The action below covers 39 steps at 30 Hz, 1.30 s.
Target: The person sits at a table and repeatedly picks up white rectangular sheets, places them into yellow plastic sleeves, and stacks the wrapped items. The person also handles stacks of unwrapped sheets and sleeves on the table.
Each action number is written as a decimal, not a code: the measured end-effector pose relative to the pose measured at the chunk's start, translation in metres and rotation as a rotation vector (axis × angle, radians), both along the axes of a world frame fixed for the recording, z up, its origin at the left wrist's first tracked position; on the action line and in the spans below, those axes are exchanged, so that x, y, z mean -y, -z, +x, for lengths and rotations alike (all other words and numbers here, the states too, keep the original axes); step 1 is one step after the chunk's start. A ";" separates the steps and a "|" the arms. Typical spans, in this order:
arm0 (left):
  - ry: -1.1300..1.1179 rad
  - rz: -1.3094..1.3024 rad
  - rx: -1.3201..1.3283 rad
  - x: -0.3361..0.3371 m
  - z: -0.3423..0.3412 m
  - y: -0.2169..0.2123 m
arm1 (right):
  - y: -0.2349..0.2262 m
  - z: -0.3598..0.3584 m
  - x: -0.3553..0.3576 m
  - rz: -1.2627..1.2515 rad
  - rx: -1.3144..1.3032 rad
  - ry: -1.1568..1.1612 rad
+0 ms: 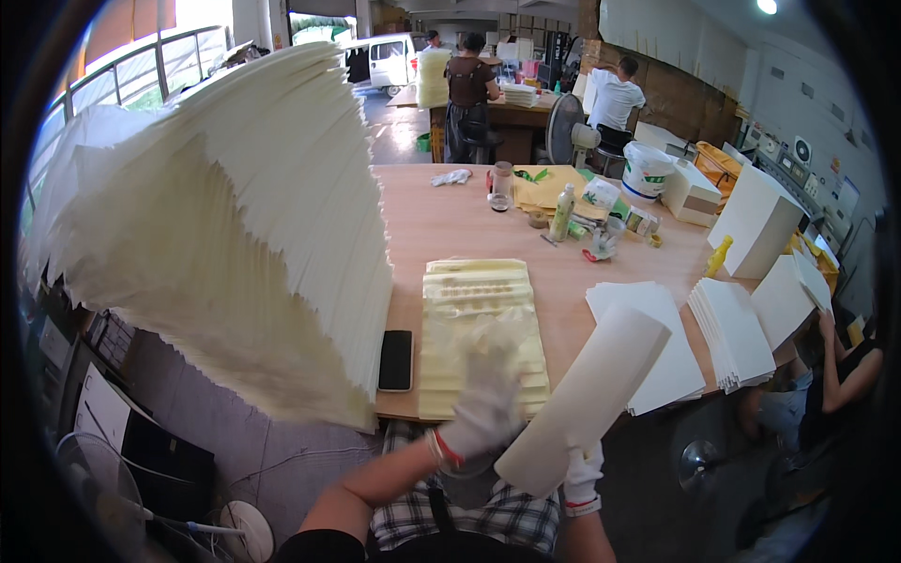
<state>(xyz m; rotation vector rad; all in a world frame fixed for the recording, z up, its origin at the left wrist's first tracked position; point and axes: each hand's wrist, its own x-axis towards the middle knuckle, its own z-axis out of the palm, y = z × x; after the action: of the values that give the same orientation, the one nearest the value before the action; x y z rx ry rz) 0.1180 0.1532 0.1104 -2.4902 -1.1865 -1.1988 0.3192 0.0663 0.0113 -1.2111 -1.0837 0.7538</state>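
Note:
My left hand point(483, 399), in a white glove with a red cuff edge, is over a stack of pale yellow sheets point(481, 281) on the table in front of me. Motion smears its fingers, so I cannot tell whether they are apart. At the table's front edge, my right hand point(584, 477), gloved in white too, grips the lower part of a bent white sheet of card or paper point(591, 394). The sheet stands tilted up to the right. Part of my right hand's fingers is hidden behind it.
A tall stack of cream sheets point(272, 216) rises on the left, beside a black phone point(396, 360). White sheets point(648, 347) lie fanned on the right, near a seated person point(835, 375). Farther back are a bottle point(562, 212), a white bucket point(647, 171) and a fan point(567, 131).

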 end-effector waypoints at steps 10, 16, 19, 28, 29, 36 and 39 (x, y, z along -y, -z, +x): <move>0.385 -1.114 0.680 -0.112 -0.025 -0.018 | -0.064 0.013 0.004 -0.100 0.951 -0.123; 0.448 -0.885 0.152 -0.003 0.067 0.046 | -0.012 0.006 -0.068 -0.373 1.179 -0.245; 0.309 -0.721 0.404 -0.027 0.063 0.141 | -0.011 -0.013 -0.090 -0.564 0.894 0.009; -0.309 -0.043 -0.267 -0.048 -0.077 0.197 | 0.058 -0.006 -0.145 -0.550 1.039 -0.067; -0.260 -0.291 0.110 -0.046 -0.085 0.194 | 0.052 -0.009 -0.140 -0.539 1.017 -0.089; -0.246 -0.803 0.678 0.024 -0.098 0.162 | 0.024 -0.018 -0.055 -0.605 1.005 -0.259; -0.155 -0.535 0.534 0.072 -0.099 0.147 | 0.015 -0.018 -0.013 -0.552 0.919 -0.329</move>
<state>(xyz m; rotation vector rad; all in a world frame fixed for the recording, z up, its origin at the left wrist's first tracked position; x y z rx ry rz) 0.0190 0.0809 -0.0361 -2.3987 -2.0244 -1.7582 0.3016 0.0793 -0.0035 -1.9710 -1.9383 0.7805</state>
